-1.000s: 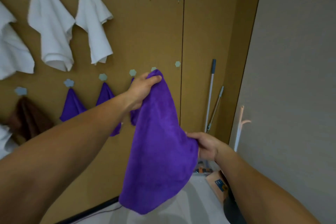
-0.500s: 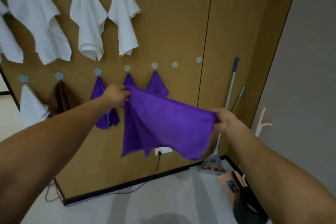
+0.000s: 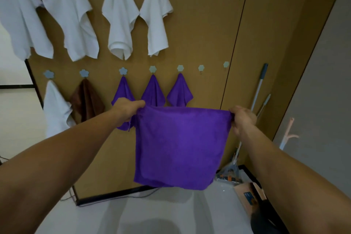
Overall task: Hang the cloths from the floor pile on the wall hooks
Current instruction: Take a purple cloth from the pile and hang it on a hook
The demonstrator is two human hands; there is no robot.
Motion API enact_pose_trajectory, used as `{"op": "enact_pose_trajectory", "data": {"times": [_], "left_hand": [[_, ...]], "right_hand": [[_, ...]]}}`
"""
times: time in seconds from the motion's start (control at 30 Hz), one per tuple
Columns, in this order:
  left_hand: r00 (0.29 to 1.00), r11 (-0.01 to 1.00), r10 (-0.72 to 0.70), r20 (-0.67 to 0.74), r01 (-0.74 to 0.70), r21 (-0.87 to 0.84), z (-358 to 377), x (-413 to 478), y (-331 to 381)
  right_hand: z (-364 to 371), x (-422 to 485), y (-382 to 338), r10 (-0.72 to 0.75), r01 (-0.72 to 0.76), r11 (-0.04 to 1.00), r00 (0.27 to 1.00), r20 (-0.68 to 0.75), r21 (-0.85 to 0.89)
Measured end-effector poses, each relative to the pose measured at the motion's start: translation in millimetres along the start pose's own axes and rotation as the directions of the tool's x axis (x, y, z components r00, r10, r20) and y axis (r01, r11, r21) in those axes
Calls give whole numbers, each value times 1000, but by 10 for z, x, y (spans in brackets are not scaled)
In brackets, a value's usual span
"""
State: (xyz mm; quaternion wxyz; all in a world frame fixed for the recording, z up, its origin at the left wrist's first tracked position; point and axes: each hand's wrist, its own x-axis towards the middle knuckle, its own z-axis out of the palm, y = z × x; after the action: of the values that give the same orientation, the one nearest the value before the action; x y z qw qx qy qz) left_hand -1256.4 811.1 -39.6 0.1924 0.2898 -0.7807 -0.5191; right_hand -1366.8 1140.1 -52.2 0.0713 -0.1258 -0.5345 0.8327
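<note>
1. Two hands hold one purple cloth spread flat at centre frame, in front of the wall.
2. The left hand pinches its upper left corner, fingers curled round the fabric.
3. The right hand grips the upper right corner likewise.
4. Three hung cloths, purple too, drop from the lower row of hooks just above it.
5. White cloths hang across the upper left.

both arms stretched forward, left hand and right hand level, fingers curled tight.
</note>
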Motion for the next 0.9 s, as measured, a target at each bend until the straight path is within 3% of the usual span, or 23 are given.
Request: {"op": "enact_pose_trajectory", "data": {"times": [0.13, 0.27, 0.5, 0.57, 0.73, 0.9], "left_hand": [[998, 975, -64, -12, 60, -214, -107, 93, -175], [983, 931, -147, 114, 176, -318, -160, 204, -301], [976, 850, -62, 209, 161, -501, -185, 310, -288], [964, 834, -46, 264, 183, -520, -137, 299, -233], [969, 885, 33, 246, 86, -458, -40, 278, -82], [978, 862, 104, 182, 2, -506, 51, 300, 44]], "right_hand": [[107, -102, 94, -49, 49, 989, 999, 5, -138], [143, -172, 118, -13, 19, 989, 999, 41, -150], [10, -201, 136, 168, -149, 971, 982, 91, -185], [-46, -222, 160, 220, -185, 942, 970, 101, -278], [-246, -281, 263, 517, -230, 615, 840, 166, -754], [-381, -241, 467, 685, -274, 423, 720, 107, -864]]}}
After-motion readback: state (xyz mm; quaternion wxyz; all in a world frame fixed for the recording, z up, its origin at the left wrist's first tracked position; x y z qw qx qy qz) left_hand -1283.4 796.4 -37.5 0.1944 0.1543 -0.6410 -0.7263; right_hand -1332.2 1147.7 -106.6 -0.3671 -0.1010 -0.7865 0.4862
